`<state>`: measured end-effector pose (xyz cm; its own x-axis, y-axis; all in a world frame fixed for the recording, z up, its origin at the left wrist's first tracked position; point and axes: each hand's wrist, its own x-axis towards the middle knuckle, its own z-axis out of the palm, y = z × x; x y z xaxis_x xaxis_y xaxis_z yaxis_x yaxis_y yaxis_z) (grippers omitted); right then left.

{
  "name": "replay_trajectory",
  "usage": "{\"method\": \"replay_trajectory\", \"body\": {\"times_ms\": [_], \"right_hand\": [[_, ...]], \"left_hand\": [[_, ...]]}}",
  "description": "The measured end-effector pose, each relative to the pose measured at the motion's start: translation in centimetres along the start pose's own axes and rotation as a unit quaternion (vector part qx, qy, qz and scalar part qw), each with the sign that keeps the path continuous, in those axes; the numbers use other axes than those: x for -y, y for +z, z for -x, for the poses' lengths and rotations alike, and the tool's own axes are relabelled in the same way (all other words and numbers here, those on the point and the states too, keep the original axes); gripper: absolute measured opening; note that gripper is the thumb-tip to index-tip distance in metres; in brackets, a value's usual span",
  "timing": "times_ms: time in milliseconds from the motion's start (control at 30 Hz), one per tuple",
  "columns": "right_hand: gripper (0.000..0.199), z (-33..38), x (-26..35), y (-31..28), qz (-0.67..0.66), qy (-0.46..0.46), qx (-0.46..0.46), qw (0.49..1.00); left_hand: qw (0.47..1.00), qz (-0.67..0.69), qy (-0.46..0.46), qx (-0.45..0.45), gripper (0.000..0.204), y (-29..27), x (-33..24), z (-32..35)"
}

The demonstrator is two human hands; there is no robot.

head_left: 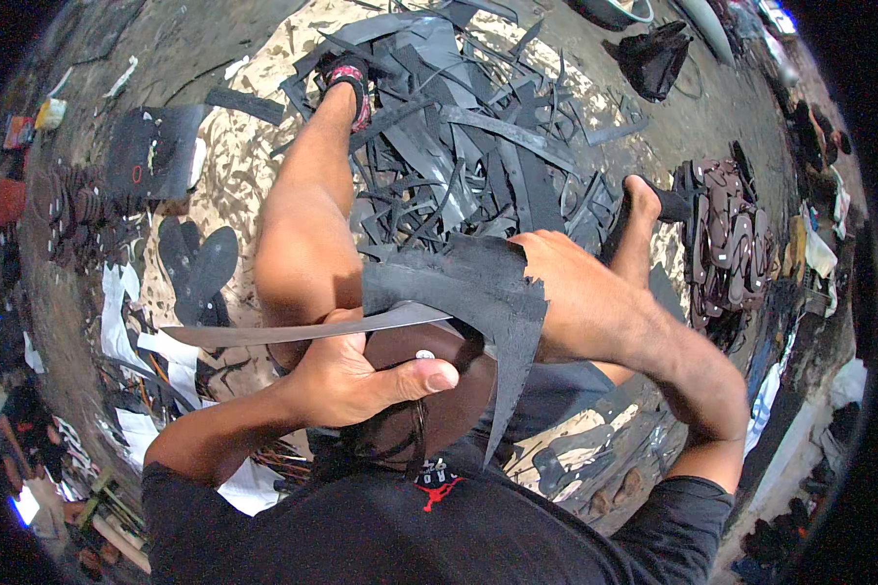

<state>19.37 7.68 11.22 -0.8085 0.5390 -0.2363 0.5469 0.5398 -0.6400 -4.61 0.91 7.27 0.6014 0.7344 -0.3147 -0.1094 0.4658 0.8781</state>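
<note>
My left hand point(346, 375) is closed round a brown footwear sole point(449, 385), its thumb pressed on the top face near a small white spot. A dark thin strap or cord runs across that sole. A long curved knife blade point(254, 336) lies over the left hand's index side, with its narrow end at the left. The blade's other end disappears beneath a jagged piece of black rubber sheet point(449, 278), which drapes over the sole and hangs down to a point. My right hand point(556, 258) is curled behind this sheet's right edge; its fingers and what they grip are hidden.
Tangled black rubber offcuts point(458, 146) lie between my feet on a pale patterned sheet point(234, 195). Brown soles are piled at the right point(730, 244) and at the left point(73, 210). Black sole shapes point(200, 268) lie by my left knee, near white scraps point(117, 312).
</note>
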Motion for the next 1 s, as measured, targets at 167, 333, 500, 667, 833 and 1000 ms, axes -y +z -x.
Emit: {"method": "replay_trajectory", "body": {"times_ms": [167, 333, 500, 667, 833, 1000], "right_hand": [[0.018, -1.4, -0.9, -2.2, 0.001, -0.028, 0.099, 0.995], [0.037, 4.9, -3.4, -1.8, 0.073, -0.042, -0.030, 0.996], [0.060, 12.4, -7.1, 8.8, -0.006, 0.152, -0.409, 0.900], [0.043, 5.3, -0.8, 13.3, -0.176, 0.117, -0.403, 0.890], [0.036, 5.7, -1.0, 18.2, -0.140, 0.173, -0.445, 0.867], [0.043, 7.8, -0.9, 20.7, -0.159, 0.277, -0.355, 0.879]], "left_hand": [[0.988, -0.099, -0.109, 0.050, 0.047, 0.2, -0.8, -1.2], [0.976, 0.086, -0.125, 0.155, 0.083, -0.1, 0.9, -1.2], [0.918, 0.390, 0.040, 0.063, 0.063, -0.7, 2.5, -0.9], [0.888, 0.359, 0.143, -0.250, 0.045, 4.0, 5.4, -6.1], [0.884, 0.383, 0.093, -0.252, 0.051, 4.3, 5.8, -4.9], [0.916, 0.279, 0.036, -0.288, 0.056, 4.9, 7.3, -3.0]]}}
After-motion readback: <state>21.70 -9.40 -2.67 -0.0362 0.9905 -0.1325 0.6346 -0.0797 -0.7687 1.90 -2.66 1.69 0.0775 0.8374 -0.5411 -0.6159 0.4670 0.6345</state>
